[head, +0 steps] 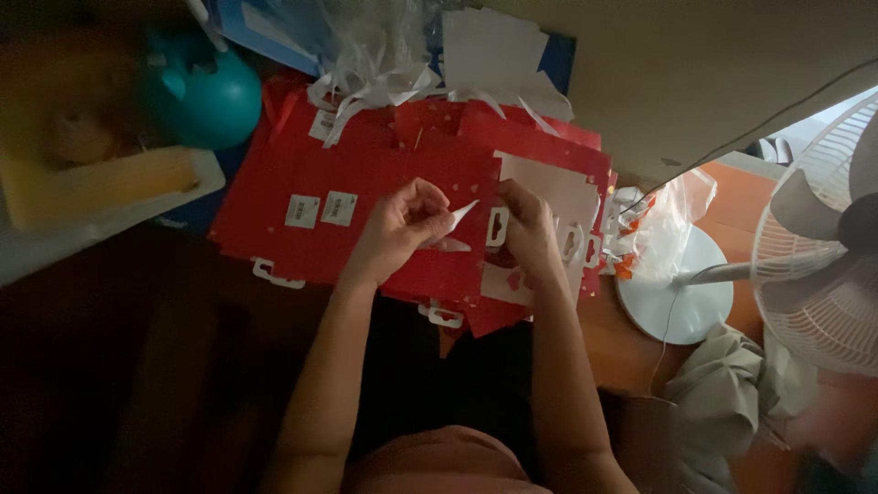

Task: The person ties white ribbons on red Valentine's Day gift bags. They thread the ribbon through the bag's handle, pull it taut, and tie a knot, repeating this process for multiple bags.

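The left hand [402,224] was closed in a pinch on a thin white strip [460,216], which pointed up and to the right from the fingertips. The right hand [529,233] rested on the top red card [430,183], with its fingers curled around the white hanger tab [497,227] at the card's edge; it seemed to grip the tab, but the light was weak and I could not be sure how firmly.

The red cards lay flat in a loose, overlapping stack [302,174] on the lap and the dark surface in front of the person. As I judged it, the work was somewhere in the middle: several cards already carried white tabs, for example one at the lower left [274,273] and one at the bottom edge [443,316], while a heap of loose white strips [370,87] lay behind the stack, so more pieces perhaps waited.

Two small white rectangular labels [322,209] sat side by side on one card, and another small label [322,124] was higher up. A white sheet [549,187] lay on the right part of the stack. A teal round container [206,96] stood at the upper left, a clear plastic bag [672,220] at the right, and a white standing fan [814,247] beside it.
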{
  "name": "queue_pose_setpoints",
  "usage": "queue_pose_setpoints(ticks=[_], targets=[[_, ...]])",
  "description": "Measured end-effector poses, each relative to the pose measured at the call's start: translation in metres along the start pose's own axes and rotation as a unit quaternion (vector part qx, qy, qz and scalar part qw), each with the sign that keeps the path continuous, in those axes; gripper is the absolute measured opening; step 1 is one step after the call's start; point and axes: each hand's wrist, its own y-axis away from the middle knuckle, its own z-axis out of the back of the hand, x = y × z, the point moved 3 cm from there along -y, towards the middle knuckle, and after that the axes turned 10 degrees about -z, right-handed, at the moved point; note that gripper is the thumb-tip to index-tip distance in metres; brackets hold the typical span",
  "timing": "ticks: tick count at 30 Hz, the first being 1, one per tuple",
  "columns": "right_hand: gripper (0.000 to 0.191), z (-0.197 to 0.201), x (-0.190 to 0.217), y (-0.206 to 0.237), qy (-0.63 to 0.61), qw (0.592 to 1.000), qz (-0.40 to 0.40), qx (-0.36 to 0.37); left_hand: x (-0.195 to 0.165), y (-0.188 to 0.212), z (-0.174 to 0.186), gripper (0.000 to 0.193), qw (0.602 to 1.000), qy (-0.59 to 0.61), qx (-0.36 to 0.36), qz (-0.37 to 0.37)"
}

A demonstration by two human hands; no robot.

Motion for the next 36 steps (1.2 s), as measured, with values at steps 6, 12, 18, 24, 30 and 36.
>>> queue_pose_setpoints(ticks=[6, 12, 18, 24, 30, 36], targets=[[0.040, -0.001, 0.003, 0.004, -0.019, 1.000, -0.024, 0.000, 0.011, -0.010, 0.003, 0.007, 0.842, 0.532, 0.084, -0.019], [0.041, -0.002, -0.005, 0.004, 0.020, 0.998, 0.028, -0.056, 0.023, -0.009, 0.001, 0.019, 0.728, 0.683, 0.050, -0.034], [0.012, 0.007, -0.011, 0.005, -0.161, 0.984, -0.020, -0.068, 0.018, -0.008, -0.001, 0.019, 0.757, 0.651, 0.058, -0.011], [0.017, 0.009, -0.001, 0.005, -0.043, 0.996, 0.030, -0.070, 0.021, -0.007, 0.001, 0.018, 0.808, 0.588, 0.025, -0.002], [0.023, 0.009, -0.006, 0.009, -0.033, 0.999, -0.004, 0.002, 0.026, -0.007, 0.003, 0.020, 0.799, 0.601, 0.019, 0.010], [0.011, 0.009, 0.000, 0.012, -0.090, 0.994, -0.035, -0.051, 0.026, -0.003, 0.004, 0.022, 0.824, 0.561, 0.068, -0.033]])
